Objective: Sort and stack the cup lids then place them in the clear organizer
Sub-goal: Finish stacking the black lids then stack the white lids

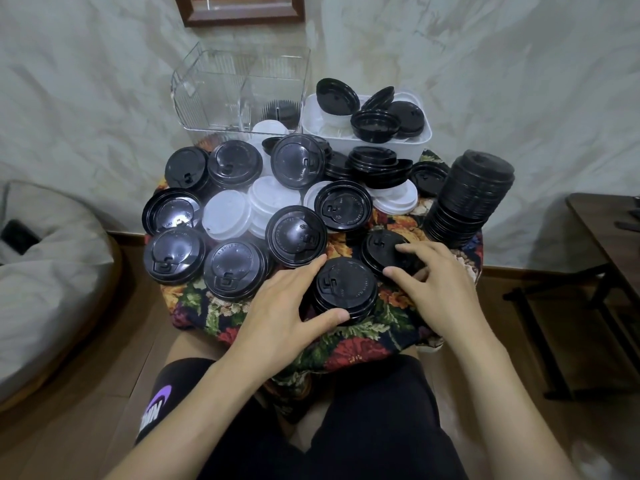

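Several black and white cup lids cover a small table with a floral cloth (pixel 349 348). My left hand (pixel 282 306) grips a short stack of black lids (pixel 346 289) at the front, thumb under its near edge and fingers along its left side. Curled over a black lid (pixel 381 249) just behind and to the right, my right hand (pixel 433 285) holds it by the edge. A tall leaning stack of black lids (pixel 471 199) stands at the right. The clear organizer (pixel 239 91) stands at the back with a few lids in its right compartment.
A white bin (pixel 420 140) holding black and white lids sits beside the organizer. White lids (pixel 227 214) lie among the black ones mid-table. A grey cushion (pixel 45 265) is on the left, a dark wooden table (pixel 606 230) on the right. My knees are under the front edge.
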{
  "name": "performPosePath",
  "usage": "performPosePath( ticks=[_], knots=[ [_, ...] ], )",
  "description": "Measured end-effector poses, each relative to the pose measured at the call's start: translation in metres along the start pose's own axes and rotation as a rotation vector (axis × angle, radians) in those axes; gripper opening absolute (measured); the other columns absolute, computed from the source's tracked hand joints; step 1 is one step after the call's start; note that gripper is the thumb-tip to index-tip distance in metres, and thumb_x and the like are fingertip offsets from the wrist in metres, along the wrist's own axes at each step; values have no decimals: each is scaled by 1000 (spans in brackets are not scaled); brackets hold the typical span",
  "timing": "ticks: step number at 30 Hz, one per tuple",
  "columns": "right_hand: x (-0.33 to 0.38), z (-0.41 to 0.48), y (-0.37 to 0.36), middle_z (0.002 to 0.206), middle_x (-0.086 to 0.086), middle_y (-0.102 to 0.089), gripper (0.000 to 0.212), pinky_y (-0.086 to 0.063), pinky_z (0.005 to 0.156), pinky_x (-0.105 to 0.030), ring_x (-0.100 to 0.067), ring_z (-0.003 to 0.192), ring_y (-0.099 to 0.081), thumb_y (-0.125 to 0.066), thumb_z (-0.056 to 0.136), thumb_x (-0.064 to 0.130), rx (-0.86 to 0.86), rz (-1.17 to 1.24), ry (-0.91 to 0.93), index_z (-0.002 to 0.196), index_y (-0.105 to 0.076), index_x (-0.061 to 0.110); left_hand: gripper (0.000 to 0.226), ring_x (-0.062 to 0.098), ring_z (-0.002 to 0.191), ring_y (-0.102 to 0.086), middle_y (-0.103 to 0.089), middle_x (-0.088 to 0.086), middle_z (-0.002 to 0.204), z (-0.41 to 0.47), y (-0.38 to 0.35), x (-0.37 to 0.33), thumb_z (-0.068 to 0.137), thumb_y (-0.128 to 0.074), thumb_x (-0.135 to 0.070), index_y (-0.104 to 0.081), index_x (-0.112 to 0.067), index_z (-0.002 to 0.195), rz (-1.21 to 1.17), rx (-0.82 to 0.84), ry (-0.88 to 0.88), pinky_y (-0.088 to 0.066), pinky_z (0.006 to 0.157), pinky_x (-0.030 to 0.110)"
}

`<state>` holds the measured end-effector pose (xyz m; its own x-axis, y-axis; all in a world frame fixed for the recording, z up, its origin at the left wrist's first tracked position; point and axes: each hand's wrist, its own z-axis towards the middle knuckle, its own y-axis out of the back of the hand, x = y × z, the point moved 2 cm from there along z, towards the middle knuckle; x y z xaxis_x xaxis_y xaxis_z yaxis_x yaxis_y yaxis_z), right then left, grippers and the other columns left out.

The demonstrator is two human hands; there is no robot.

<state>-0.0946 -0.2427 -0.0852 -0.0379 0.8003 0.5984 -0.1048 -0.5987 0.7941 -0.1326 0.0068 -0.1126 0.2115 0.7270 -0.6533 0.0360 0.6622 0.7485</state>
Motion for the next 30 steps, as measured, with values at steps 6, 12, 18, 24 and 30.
performPosePath(
  ticks=[6, 12, 18, 24, 30],
  knots=[
    [9, -22, 4, 113, 22, -60, 27, -42, 74, -19, 6, 88, -60, -72, 90, 54, -177, 241, -48, 113, -74, 38, 94, 3, 138, -40, -50, -17, 151, 0, 0, 0, 81, -51, -86, -31, -39, 160, 6, 2, -5, -37, 114, 33],
    [32, -40, -1, 113, 21, -62, 29, -44, 85, -16, 7, 102, -57, -73, 85, 55, -149, 304, 19, 109, -75, 38, 98, 4, 136, -43, -53, -17, 149, 1, 0, 0, 77, -50, -87, -33, -39, 160, 0, 6, 8, -37, 111, 30],
    [42, -54, -20, 136, 24, -49, 28, -40, 102, -26, -1, 129, -47, -72, 87, 55, -44, 231, 71, 110, -70, 39, 101, 2, 136, -42, -54, -18, 147, 1, 1, -1, 73, -51, -88, -34, -39, 160, -25, 6, 32, -38, 112, 31],
    [42, -49, -14, 154, 30, -40, 33, -28, 105, -12, 15, 137, -34, -73, 92, 42, 187, 255, 152, 122, -60, 42, 105, 3, 134, -43, -53, -22, 139, 0, 4, -5, 69, -55, -88, -33, -39, 160, -42, 12, 45, -35, 106, 25],
    [45, -43, -15, 153, 32, -35, 57, -26, 106, -12, 3, 137, -30, -74, 87, 53, 166, 151, 203, 140, -56, 45, 99, -4, 131, -41, -53, -25, 138, 0, 4, -4, 73, -62, -80, -26, -48, 160, -60, 17, 26, -35, 105, 20]
  ],
)
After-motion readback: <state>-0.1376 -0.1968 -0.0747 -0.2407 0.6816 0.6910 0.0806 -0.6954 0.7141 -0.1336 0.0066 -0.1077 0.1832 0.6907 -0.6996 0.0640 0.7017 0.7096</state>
